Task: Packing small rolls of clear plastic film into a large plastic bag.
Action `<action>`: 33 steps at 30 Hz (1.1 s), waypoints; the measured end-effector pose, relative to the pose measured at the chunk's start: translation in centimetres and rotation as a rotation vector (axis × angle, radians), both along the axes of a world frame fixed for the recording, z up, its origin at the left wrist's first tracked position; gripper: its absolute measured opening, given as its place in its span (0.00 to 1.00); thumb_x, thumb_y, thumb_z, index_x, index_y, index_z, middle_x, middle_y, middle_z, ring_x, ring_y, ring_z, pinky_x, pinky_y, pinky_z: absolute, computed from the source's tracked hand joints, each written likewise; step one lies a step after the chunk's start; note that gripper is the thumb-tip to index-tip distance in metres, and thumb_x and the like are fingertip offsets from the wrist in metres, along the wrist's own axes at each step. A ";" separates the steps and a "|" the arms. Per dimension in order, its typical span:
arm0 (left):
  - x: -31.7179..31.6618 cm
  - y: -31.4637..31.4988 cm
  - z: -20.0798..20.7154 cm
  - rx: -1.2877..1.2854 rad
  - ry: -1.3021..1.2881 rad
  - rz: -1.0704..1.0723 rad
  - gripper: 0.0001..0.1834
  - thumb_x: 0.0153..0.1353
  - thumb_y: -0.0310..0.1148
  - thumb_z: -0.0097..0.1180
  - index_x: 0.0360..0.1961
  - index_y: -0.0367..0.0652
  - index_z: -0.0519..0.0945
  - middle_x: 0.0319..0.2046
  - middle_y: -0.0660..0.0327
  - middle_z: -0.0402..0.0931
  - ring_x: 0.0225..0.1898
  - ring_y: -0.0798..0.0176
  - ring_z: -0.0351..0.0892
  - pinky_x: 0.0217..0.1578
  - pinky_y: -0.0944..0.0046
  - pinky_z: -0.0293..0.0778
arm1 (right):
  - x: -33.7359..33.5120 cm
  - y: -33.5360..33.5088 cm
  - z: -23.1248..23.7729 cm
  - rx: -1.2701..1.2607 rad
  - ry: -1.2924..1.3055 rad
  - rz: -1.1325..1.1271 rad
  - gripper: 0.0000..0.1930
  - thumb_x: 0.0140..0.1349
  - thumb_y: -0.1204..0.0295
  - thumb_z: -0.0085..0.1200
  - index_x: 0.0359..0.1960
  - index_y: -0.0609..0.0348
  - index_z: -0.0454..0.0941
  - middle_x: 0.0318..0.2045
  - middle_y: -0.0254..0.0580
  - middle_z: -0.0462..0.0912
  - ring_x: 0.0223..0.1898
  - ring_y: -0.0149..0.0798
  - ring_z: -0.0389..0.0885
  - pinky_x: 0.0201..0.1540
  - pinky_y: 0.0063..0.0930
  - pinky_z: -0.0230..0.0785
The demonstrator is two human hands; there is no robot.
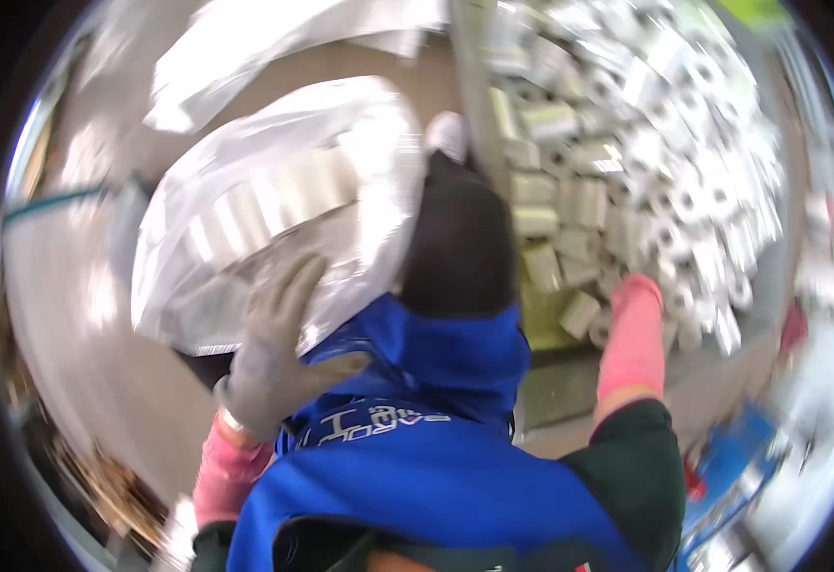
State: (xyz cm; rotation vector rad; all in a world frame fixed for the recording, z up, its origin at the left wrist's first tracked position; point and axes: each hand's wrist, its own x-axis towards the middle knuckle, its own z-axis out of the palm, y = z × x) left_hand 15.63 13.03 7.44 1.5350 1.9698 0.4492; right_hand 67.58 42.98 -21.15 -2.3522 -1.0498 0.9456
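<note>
My left hand (272, 357), in a grey glove, is at the near side of a clear plastic bag (174, 286). Its fingers are stretched and spread, with the thumb pointing right. Inside the bag lies a row of white rolls (274, 205). On the right, my arm in a pink sleeve (633, 343) reaches into a large bin (560, 391) heaped with small white rolls (689, 200). My right hand is hidden past the sleeve's end, among the near rolls, so its fingers and any hold cannot be made out.
Another white plastic sheet or bag (245, 48) lies beyond the filled one. The bin's left wall (479, 124) stands between bag and loose rolls. A blue frame or cart (736, 453) is at the lower right. Brown scraps (116, 486) lie blurred at the lower left.
</note>
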 end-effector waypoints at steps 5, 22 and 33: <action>0.9 -4.2 -0.3 -0.027 0.231 0.055 0.48 0.33 0.38 0.71 0.60 0.41 0.64 0.56 0.49 0.65 0.59 0.44 0.61 0.59 0.48 0.58 | -6.0 -5.6 6.3 0.258 -0.539 0.698 0.34 0.51 0.47 0.58 0.56 0.52 0.65 0.52 0.43 0.74 0.54 0.45 0.71 0.44 0.40 0.72; 0.5 -8.2 -6.2 0.298 0.312 -0.007 0.06 0.48 0.31 0.50 0.29 0.45 0.75 0.23 0.60 0.76 0.32 0.60 0.77 0.49 0.58 0.68 | -52.3 -19.4 27.5 -0.067 -0.287 1.696 0.49 0.43 0.43 0.61 0.61 0.64 0.57 0.44 0.65 0.76 0.49 0.57 0.76 0.51 0.40 0.68; -2.2 -8.1 -4.9 0.219 0.097 -0.211 0.08 0.51 0.33 0.50 0.31 0.45 0.77 0.26 0.59 0.78 0.35 0.58 0.78 0.51 0.55 0.67 | -53.0 -15.8 24.9 -0.015 0.105 1.678 0.27 0.56 0.56 0.52 0.52 0.64 0.72 0.44 0.48 0.79 0.42 0.45 0.80 0.46 0.32 0.71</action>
